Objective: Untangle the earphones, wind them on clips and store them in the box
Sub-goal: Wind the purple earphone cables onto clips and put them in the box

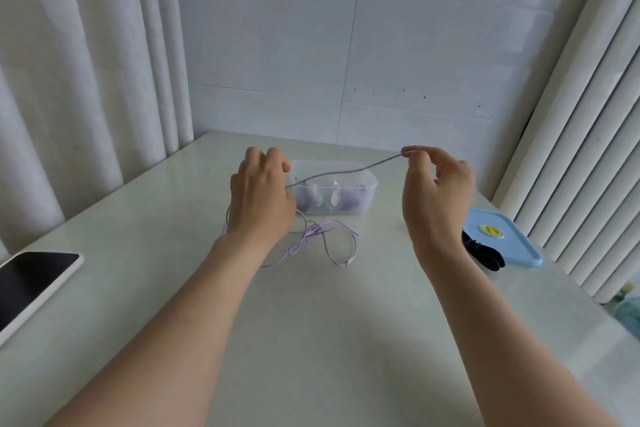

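Note:
A lilac earphone cable (346, 173) is stretched in the air between my two hands, above the table. My left hand (259, 194) grips one part of it, fingers curled. My right hand (434, 191) pinches the other end between thumb and forefinger, raised a little higher. The rest of the cable lies in tangled loops (311, 239) on the table below my left hand, with a small plug end at the front. Behind the hands stands a clear plastic box (367, 184) that holds several wound purple and white items. Black clips (483, 253) lie at the right.
A light blue lid (502, 239) with a yellow sticker lies at the right, partly under the black clips. A phone or tablet (31, 284) with a dark screen rests at the table's left edge. Curtains hang on both sides; a tiled wall is behind.

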Tool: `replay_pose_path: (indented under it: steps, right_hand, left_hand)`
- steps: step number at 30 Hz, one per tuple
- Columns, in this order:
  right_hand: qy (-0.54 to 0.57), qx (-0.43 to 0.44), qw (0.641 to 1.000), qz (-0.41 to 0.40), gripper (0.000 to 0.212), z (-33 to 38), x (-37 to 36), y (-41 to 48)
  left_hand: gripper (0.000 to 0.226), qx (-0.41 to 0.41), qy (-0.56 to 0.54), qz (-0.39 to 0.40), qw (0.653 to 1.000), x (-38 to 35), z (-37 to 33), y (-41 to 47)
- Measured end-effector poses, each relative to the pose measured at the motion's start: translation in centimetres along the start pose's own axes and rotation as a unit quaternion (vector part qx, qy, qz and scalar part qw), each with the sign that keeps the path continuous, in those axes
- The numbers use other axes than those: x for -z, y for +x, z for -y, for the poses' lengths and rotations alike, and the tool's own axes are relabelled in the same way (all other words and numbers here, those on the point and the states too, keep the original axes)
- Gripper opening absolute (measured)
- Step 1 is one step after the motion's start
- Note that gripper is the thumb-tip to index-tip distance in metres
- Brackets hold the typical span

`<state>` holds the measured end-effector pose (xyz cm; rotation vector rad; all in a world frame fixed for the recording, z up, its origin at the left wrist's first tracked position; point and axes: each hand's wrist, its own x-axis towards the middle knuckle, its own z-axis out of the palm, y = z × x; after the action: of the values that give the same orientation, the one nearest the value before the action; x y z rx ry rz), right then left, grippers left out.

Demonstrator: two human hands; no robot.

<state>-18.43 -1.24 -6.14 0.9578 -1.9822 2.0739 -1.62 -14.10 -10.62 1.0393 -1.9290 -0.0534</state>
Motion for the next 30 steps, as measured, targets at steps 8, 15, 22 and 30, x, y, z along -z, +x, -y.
replay_pose_path:
  steps: [8,15,22,30]
  right_hand:
    - [-0.556,0.054,0.807,0.193,0.009,-1.1,0.5,-0.7]
    - [-0.124,0.136,0.944,0.276,0.042,-0.2,-1.5,-3.2]
    - [-0.111,0.158,0.918,0.345,0.01,-1.4,-2.9,-3.6]
    - [0.009,-0.023,0.947,0.32,0.037,-1.1,-1.3,-1.1]
  left_hand:
    - [0.021,0.132,-0.117,0.038,0.984,-0.1,0.3,0.6]
    - [0.025,-0.005,-0.135,0.147,0.98,0.0,-2.1,-0.6]
    - [0.051,-0.032,-0.173,0.181,0.968,0.3,-1.7,-0.5]
    - [0.014,0.012,-0.121,0.174,0.977,0.0,0.2,0.1]
